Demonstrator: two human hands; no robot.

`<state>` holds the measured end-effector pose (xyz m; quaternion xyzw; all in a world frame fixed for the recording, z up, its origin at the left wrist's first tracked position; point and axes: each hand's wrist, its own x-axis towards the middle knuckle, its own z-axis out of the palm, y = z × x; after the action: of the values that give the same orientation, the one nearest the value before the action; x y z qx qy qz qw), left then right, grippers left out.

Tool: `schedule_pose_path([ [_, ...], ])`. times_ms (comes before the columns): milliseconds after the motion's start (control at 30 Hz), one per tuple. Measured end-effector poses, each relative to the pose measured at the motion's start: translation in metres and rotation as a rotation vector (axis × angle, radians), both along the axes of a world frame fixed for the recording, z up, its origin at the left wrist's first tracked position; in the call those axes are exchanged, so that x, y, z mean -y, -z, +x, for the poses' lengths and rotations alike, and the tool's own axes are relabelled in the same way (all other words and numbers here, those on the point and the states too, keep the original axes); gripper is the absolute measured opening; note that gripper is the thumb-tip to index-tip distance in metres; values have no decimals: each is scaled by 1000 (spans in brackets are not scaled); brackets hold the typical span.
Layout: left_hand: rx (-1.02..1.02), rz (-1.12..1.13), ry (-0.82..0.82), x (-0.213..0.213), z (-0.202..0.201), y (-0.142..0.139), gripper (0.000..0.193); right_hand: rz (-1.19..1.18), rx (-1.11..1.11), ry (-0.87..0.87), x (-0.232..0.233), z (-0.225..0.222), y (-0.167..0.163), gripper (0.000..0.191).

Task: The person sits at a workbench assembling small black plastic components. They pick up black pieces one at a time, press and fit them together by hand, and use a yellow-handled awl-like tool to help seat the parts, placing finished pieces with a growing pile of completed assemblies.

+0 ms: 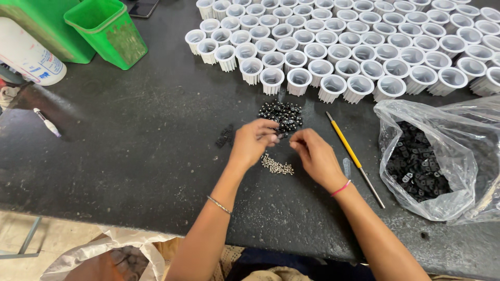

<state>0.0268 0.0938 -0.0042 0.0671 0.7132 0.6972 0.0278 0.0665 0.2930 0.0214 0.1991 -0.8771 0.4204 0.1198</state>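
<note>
Both hands met over the middle of the dark counter (pixel 130 156). The left hand (pixel 252 141) had its fingers curled in, the tips pinched on a small black part right at the edge of the heap of black parts (pixel 282 115), which lay just beyond the knuckles, close enough to pick from. The right hand (pixel 315 156) was half closed, thumb and forefinger drawn together near the left hand's fingertips; whether anything sat between them could not be told. Just below the hands lay a little pile of silver screws (pixel 277 166), within easy reach of either. A yellow-handled screwdriver (pixel 354 157) rested aslant just beside the right wrist, ready to be taken up. Farther right, an open clear plastic bag (pixel 442 156) held more black pieces. Rows of white ribbed plastic cups (pixel 354 52) stood open-mouthed along the far side. At far left sat a green bin (pixel 107 34), a white bottle (pixel 28 54) and a small pen-like tool (pixel 47 123), well apart.
</note>
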Motion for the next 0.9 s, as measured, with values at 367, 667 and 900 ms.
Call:
schedule_pose_path([
  [367, 8, -127, -28, -20, 16, -15, 21, -73, 1, 126, -1, -2, 3, 16],
  [667, -84, -219, -48, -21, 21, -20, 16, -60, 6, 108, -2, -2, 3, 16],
  [900, -127, -221, 7, -21, 19, -18, 14, -217, 67, 79, -4, -4, 5, 17],
])
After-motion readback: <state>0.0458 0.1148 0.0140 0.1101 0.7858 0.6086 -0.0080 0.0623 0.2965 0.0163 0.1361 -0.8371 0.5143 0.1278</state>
